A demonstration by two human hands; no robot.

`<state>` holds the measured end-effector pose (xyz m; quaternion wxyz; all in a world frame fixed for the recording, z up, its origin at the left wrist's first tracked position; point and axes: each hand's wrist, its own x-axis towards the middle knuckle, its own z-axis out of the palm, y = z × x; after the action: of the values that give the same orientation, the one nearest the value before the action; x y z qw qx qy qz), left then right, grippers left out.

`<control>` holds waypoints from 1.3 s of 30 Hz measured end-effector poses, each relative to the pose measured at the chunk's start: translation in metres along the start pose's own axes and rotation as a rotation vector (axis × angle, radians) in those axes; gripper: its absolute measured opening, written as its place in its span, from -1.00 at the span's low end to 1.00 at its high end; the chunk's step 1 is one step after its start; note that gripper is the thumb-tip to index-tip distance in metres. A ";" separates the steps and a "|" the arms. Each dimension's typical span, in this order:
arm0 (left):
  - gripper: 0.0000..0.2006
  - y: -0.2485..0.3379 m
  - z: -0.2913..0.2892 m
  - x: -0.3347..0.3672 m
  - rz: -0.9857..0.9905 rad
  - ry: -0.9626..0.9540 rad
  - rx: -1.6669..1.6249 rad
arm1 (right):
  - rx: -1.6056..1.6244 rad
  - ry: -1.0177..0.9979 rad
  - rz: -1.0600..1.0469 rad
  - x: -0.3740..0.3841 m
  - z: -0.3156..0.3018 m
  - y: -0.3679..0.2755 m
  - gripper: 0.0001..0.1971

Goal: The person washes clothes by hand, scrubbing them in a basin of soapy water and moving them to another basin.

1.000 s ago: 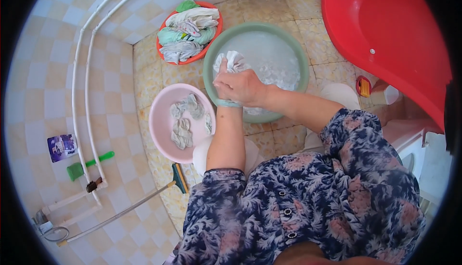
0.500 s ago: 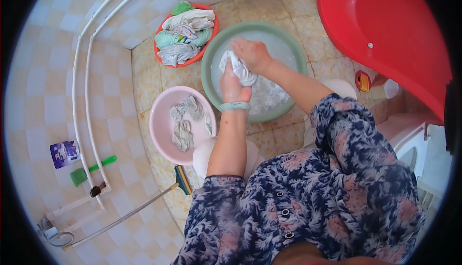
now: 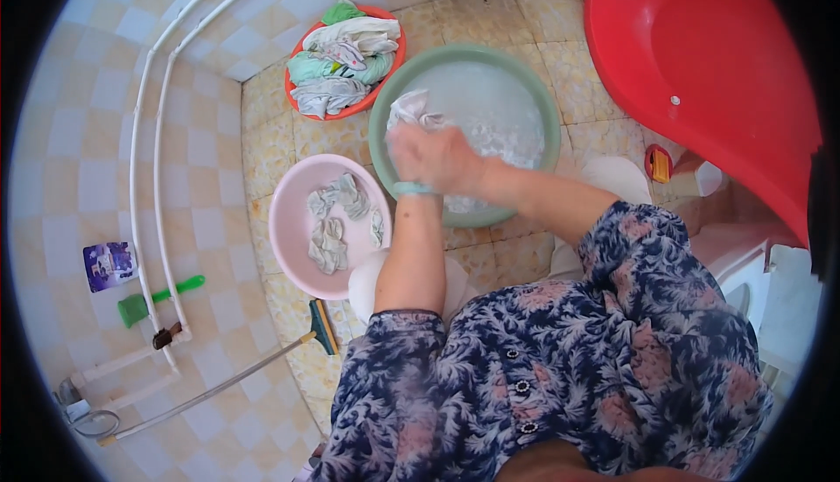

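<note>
In the head view, the left hand [image 3: 402, 151] was at the centre of the frame, a pale band [image 3: 413, 188] round its wrist, and held a white cloth [image 3: 413, 108] in a narrow grip; the right hand [image 3: 451, 157], blurred, pressed in close against it, and whether its fingers were closed on the cloth could not be told; the bunched cloth stuck out beyond the hands, above the left part of a green basin [image 3: 464, 50] of cloudy, sudsy water [image 3: 503, 106]; left of centre, a pink basin [image 3: 293, 228] held small, crumpled pale cloths [image 3: 328, 247]; at upper left, an orange-red basin [image 3: 401, 45] was heaped with clothes [image 3: 337, 62]; a large red tub [image 3: 709, 53] filled the upper right; a squeegee [image 3: 323, 327] lay at lower left.
</note>
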<state>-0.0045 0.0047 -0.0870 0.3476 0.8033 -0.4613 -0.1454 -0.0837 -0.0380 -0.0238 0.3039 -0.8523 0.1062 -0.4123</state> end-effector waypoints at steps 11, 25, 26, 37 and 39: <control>-0.71 0.031 0.000 -0.007 -0.031 0.205 -0.143 | -0.073 -0.019 0.021 -0.010 0.001 0.015 -0.80; -0.66 0.049 0.004 0.003 -0.558 -0.038 -1.762 | -0.159 -0.023 -0.026 0.005 -0.021 0.041 -0.85; -0.66 0.053 0.007 0.005 -0.550 -0.055 -1.781 | -0.319 -0.228 0.179 0.008 -0.024 0.062 -0.84; -0.67 0.044 0.006 0.006 -0.522 -0.029 -1.665 | -0.244 -0.116 0.003 0.006 -0.021 0.061 -0.90; -0.68 0.060 0.004 0.008 -0.487 -0.046 -1.772 | -0.269 -0.111 0.415 0.014 -0.033 0.075 -0.91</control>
<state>-0.0413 -0.0238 -0.0478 0.7867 0.3151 -0.0062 -0.5309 -0.0946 -0.1180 -0.0444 0.2713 -0.8663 0.3159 -0.2760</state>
